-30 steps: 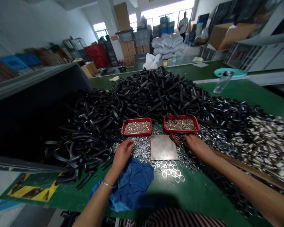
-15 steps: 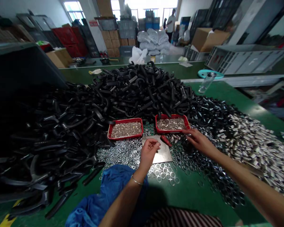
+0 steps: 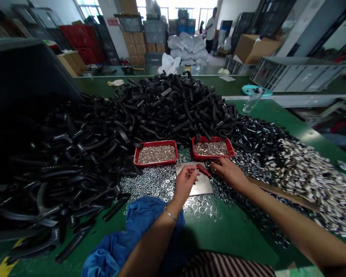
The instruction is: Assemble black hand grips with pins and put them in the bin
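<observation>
My left hand [image 3: 185,181] hovers over the left part of a flat metal plate [image 3: 200,188]. Its fingers are curled together in a pinch, and whatever sits between them is too small to make out. My right hand [image 3: 227,172] is lowered to small metal parts just in front of the right red tray [image 3: 213,157], its fingers bent downward and the tips partly hidden. Between the hands, a red-handled tool [image 3: 203,170] lies across the plate's upper edge. The left red tray [image 3: 155,163] holds many tiny metal pieces, as does the right one.
Black curved plastic parts [image 3: 173,104] are heaped behind and to the left. Metal rings [image 3: 204,206] lie in front of the plate; silver cylinders [image 3: 314,181] are piled at right. A blue cloth [image 3: 138,223] is beside my left forearm. A clear bottle [image 3: 253,100] stands further back.
My right hand has moved left and inward, from the right tray's front corner to the parts beside the red-handled tool. The left hand keeps its pinch over the plate.
</observation>
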The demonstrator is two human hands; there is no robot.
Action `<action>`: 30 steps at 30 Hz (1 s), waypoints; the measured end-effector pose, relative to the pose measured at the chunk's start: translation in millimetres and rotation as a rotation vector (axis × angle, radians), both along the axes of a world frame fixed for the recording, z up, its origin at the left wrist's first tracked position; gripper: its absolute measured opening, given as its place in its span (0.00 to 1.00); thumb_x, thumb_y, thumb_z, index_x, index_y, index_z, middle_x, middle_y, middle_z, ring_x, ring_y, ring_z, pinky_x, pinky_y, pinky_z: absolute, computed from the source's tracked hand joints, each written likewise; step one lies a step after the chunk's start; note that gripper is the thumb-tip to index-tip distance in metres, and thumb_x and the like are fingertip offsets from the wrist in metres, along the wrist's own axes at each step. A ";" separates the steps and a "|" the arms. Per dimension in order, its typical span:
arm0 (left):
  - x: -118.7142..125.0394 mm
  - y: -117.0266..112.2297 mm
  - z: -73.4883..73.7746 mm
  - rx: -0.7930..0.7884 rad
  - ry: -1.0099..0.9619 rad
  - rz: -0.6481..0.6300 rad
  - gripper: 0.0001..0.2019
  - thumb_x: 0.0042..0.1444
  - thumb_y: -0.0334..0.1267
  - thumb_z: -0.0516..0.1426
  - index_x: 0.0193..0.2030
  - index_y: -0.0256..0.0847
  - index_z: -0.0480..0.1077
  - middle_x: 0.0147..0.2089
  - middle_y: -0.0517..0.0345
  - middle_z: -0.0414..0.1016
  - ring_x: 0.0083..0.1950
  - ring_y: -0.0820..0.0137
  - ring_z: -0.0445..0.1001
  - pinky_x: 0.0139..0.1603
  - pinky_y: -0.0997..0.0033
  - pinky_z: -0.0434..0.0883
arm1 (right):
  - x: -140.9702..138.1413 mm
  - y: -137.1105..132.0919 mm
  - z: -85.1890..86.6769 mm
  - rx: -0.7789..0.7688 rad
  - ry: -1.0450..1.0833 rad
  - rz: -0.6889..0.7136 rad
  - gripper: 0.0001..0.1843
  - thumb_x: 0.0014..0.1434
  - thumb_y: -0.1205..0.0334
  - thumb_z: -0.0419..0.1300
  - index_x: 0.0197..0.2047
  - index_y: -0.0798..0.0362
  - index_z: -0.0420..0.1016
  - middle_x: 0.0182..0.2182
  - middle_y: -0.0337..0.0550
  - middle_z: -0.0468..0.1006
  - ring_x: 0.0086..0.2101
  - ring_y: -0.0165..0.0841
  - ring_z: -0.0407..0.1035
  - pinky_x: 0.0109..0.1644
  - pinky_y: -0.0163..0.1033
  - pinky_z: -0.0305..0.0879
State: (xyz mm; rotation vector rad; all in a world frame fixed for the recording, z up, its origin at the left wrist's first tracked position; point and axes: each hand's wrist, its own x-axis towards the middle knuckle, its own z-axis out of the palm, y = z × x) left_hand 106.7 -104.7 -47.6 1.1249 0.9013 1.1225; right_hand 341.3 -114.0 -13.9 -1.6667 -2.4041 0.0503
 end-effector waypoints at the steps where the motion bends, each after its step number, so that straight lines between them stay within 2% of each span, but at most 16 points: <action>1: 0.1 0.3 -0.4 0.000 -0.002 -0.004 0.13 0.58 0.45 0.61 0.45 0.40 0.71 0.36 0.56 0.78 0.31 0.75 0.73 0.33 0.76 0.70 | 2.7 3.3 0.8 -0.020 0.016 0.017 0.12 0.64 0.63 0.57 0.49 0.45 0.77 0.51 0.49 0.73 0.50 0.44 0.68 0.51 0.49 0.68; 5: 2.3 0.7 -1.6 0.002 -0.006 -0.030 0.14 0.58 0.46 0.61 0.45 0.40 0.71 0.36 0.57 0.78 0.30 0.75 0.73 0.31 0.76 0.70 | 16.0 9.9 5.8 -0.096 0.308 -0.037 0.11 0.64 0.54 0.57 0.45 0.48 0.76 0.47 0.47 0.76 0.46 0.41 0.72 0.51 0.47 0.69; 8: 2.7 0.3 -1.5 0.006 -0.007 -0.037 0.13 0.59 0.46 0.60 0.45 0.39 0.71 0.36 0.57 0.78 0.30 0.75 0.73 0.31 0.76 0.69 | 20.4 12.0 11.3 -0.131 0.538 -0.247 0.15 0.65 0.49 0.55 0.45 0.49 0.75 0.38 0.45 0.79 0.38 0.39 0.74 0.45 0.45 0.70; 10: 2.1 -0.1 -0.9 0.008 -0.004 -0.029 0.13 0.59 0.45 0.60 0.45 0.39 0.71 0.36 0.56 0.78 0.30 0.75 0.73 0.31 0.76 0.70 | 20.4 12.9 14.9 -0.178 0.556 -0.360 0.14 0.62 0.49 0.57 0.39 0.50 0.74 0.30 0.43 0.78 0.32 0.37 0.72 0.38 0.43 0.69; 12: 1.5 -0.6 -0.3 0.001 0.001 -0.021 0.13 0.59 0.45 0.60 0.45 0.39 0.71 0.36 0.56 0.78 0.30 0.75 0.73 0.32 0.75 0.70 | 18.6 13.0 17.4 -0.260 0.574 -0.351 0.13 0.60 0.49 0.59 0.37 0.50 0.73 0.27 0.40 0.77 0.27 0.35 0.70 0.34 0.41 0.68; 15: 1.2 -0.9 0.2 -0.008 0.002 -0.028 0.13 0.59 0.45 0.61 0.45 0.39 0.71 0.36 0.56 0.78 0.31 0.74 0.73 0.32 0.75 0.70 | 13.3 11.7 17.4 -0.366 0.817 -0.266 0.17 0.61 0.47 0.59 0.47 0.49 0.72 0.31 0.38 0.77 0.25 0.31 0.70 0.32 0.40 0.70; 22: 1.6 -0.5 -0.5 -0.014 -0.001 -0.037 0.13 0.59 0.45 0.60 0.46 0.39 0.72 0.37 0.56 0.78 0.31 0.74 0.74 0.32 0.75 0.69 | 4.5 5.9 5.3 -0.466 1.280 -0.312 0.18 0.60 0.48 0.64 0.48 0.50 0.72 0.34 0.38 0.77 0.26 0.28 0.72 0.37 0.39 0.71; 26: 1.5 -1.4 1.0 0.002 0.009 -0.037 0.12 0.60 0.44 0.60 0.45 0.39 0.71 0.37 0.56 0.78 0.32 0.74 0.73 0.33 0.75 0.69 | 8.5 7.1 6.0 -0.525 1.362 -0.325 0.18 0.59 0.50 0.66 0.49 0.50 0.72 0.37 0.39 0.77 0.28 0.28 0.72 0.36 0.38 0.71; 30: 2.6 -1.5 1.4 0.007 -0.013 -0.023 0.12 0.60 0.43 0.60 0.46 0.39 0.71 0.38 0.55 0.78 0.33 0.74 0.74 0.37 0.72 0.72 | 7.3 9.5 17.4 -0.475 1.336 -0.328 0.18 0.57 0.51 0.68 0.47 0.49 0.72 0.37 0.39 0.78 0.31 0.30 0.73 0.40 0.39 0.72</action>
